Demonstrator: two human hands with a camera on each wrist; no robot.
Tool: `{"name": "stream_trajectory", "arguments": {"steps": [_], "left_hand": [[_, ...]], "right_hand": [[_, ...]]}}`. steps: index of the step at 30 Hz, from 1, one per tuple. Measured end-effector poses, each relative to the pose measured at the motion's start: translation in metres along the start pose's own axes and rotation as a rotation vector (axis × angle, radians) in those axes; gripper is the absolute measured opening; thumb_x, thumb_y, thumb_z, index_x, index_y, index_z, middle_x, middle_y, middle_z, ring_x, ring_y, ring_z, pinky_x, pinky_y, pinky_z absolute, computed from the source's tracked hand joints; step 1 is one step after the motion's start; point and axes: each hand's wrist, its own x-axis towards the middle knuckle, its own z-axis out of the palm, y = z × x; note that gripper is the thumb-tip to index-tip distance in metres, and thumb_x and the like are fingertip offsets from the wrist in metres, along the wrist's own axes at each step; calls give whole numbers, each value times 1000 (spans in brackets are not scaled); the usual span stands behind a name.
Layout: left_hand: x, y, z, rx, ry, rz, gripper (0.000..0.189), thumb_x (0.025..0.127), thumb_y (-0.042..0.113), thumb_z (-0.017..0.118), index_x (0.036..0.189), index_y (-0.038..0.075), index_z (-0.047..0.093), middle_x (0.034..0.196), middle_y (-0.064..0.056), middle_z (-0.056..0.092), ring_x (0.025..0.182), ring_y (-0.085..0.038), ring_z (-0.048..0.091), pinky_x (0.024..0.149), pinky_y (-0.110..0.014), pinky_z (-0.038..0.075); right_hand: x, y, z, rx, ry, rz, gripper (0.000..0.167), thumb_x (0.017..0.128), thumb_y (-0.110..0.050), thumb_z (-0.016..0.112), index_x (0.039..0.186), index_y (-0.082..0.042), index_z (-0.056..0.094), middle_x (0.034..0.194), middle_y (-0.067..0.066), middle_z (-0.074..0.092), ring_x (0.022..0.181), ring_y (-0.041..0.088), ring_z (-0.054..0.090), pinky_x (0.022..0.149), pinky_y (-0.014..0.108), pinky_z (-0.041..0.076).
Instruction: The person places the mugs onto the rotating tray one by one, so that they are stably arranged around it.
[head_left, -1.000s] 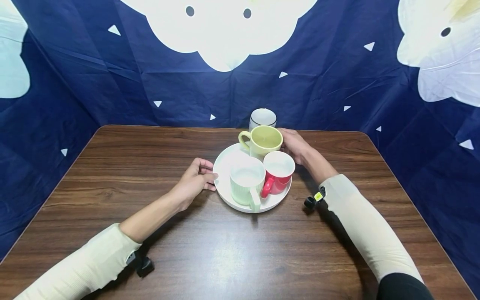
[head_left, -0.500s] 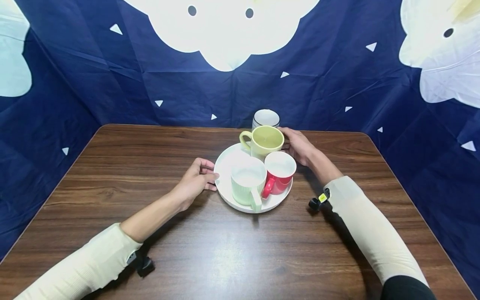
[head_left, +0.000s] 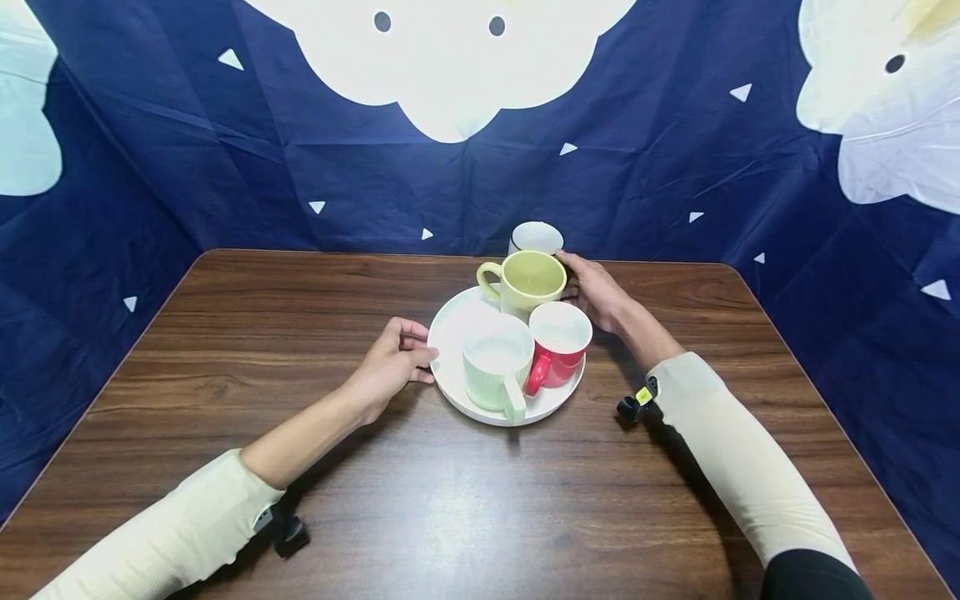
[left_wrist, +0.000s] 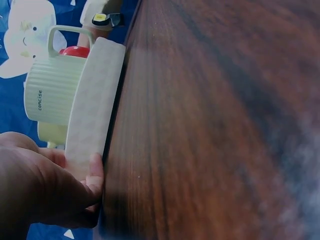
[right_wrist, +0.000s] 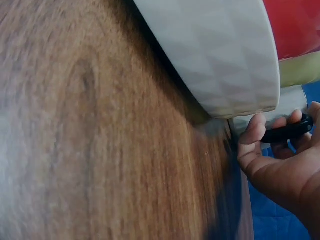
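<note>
A round white plate with raised sides bears a pale green ribbed mug, a red mug and a yellow-green mug. My left hand holds the plate's left edge, thumb and fingers at its rim and outer wall. Beyond the yellow-green mug stands a white mug with a dark rim, its lower part hidden in the head view. The fingers of my right hand curl round this mug's black handle, close to the plate's far right side.
The brown wooden table ends in a straight far edge just behind the mugs. A dark blue cloth with white cloud shapes hangs behind it and at both sides. Small black cameras sit at both wrists.
The white mug has shifted a little to the right and slightly nearer, with my right hand on its handle. My left hand and the plate have hardly moved.
</note>
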Motion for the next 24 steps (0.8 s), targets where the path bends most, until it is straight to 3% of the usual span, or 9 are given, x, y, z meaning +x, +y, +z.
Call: {"name": "stream_trajectory", "arguments": {"steps": [7,15,20,24], "left_hand": [[-4,1,1,10,-5,-10,42,109,-3,60,145,-4,38,129,-16,47,101,-17,60,81,-21,63],[-9,2,2,0,-16,-18,44,109,-2,61,145,-4,37,129,-16,46,99,-18,60,80,-23,63],[-12,2,2,-2,-22,-22,45,109,-2,63,145,-4,37,128,-16,46,95,-18,61,78,-24,63],[-14,2,2,-1,-24,-24,46,108,-3,63,146,-4,36,128,-17,46,93,-18,61,77,-24,63]], "right_hand": [[0,4,1,49,33,-55,36,121,-27,43,99,-20,71,79,-6,67,72,8,59,72,19,54],[-1,6,10,157,20,-71,40,119,-22,36,79,-18,38,74,-8,36,71,11,35,65,19,37],[-3,7,9,262,59,-74,41,116,-18,35,75,-19,36,70,-11,33,69,10,28,63,19,31],[-3,8,8,247,108,-96,41,115,-17,38,74,-20,36,67,-12,34,66,9,28,62,19,31]]}}
